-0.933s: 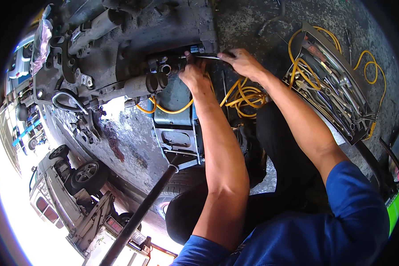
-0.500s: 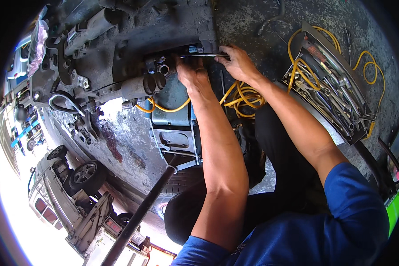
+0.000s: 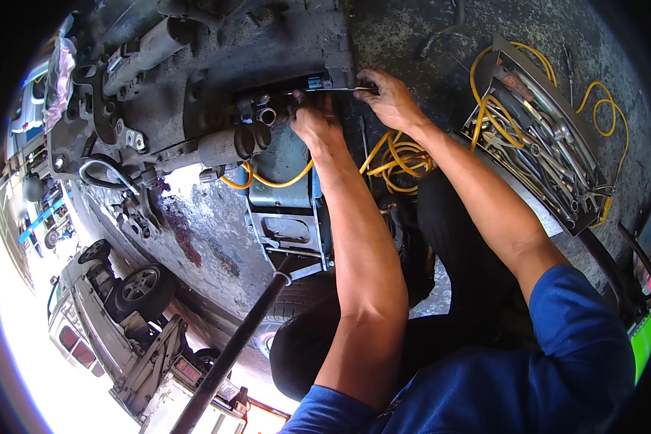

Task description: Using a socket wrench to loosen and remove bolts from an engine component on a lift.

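A large, grimy metal gearbox [image 3: 267,50] fills the upper left and middle. At its lower edge, my right hand [image 3: 390,101] pinches one end of a slim metal wrench [image 3: 346,90], seen almost edge-on. My left hand [image 3: 317,123] is closed at the wrench's other end, close against the casing, with its fingertips partly hidden. Just left of that hand is a round, open metal fitting [image 3: 267,116]. A small blue part [image 3: 314,82] shows in the casing directly above the wrench.
Beneath the gearbox stands a blue floor jack [image 3: 286,195] with a long black handle [image 3: 231,354]. A yellow hose [image 3: 398,163] lies coiled by my knee. To the right sits an open metal toolbox [image 3: 593,163] full of wrenches. A raised vehicle [image 3: 87,318] stands at lower left.
The wrench has turned so that it shows as a thinner strip, and my right-hand fingers have shifted slightly up around its end. My left hand stays nearly in place.
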### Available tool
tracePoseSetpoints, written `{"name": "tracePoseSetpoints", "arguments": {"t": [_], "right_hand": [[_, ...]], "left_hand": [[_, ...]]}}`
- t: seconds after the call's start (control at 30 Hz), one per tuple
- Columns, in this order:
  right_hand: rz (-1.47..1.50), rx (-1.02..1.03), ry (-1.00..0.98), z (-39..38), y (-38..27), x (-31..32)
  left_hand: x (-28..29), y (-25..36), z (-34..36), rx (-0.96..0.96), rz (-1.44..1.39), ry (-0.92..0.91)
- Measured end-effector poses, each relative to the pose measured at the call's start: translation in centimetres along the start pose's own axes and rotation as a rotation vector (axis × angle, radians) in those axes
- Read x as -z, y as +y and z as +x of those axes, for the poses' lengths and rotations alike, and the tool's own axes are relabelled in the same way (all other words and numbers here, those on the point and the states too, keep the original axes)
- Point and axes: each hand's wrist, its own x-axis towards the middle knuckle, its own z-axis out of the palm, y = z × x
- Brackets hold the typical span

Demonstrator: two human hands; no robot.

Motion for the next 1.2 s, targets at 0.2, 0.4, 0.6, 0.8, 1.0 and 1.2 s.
{"name": "tracePoseSetpoints", "arguments": {"t": [0.2, 0.4, 0.6, 0.8, 1.0, 1.2], "right_hand": [[0.056, -0.121, -0.104, -0.3, 2.2, 1.3], [0.015, -0.133, -0.109, -0.8, 2.7, 2.5], [0.054, -0.294, -0.12, -2.0, -0.7, 4.5], [0.598, -0.611, -0.034, -5.8, -1.7, 6.6], [0.899, -0.687, 0.164, -7.8, -2.3, 9.4], [0.946, -0.669, 0.34, -7.9, -4.0, 9.9]], "left_hand": [[-1.4, -0.9, -1.8, 0.089, -0.046, -0.05], [-2.4, -0.9, -0.8, 0.1, -0.04, 0.111], [-1.1, -1.0, 2.1, 0.084, -0.337, -0.021], [-1.4, -0.6, 0.7, 0.085, -0.349, 0.037], [-4.4, -4.3, -5.7, -0.105, -0.02, 0.146], [-6.9, -7.8, -7.7, 0.156, 1.034, -0.313]]}}
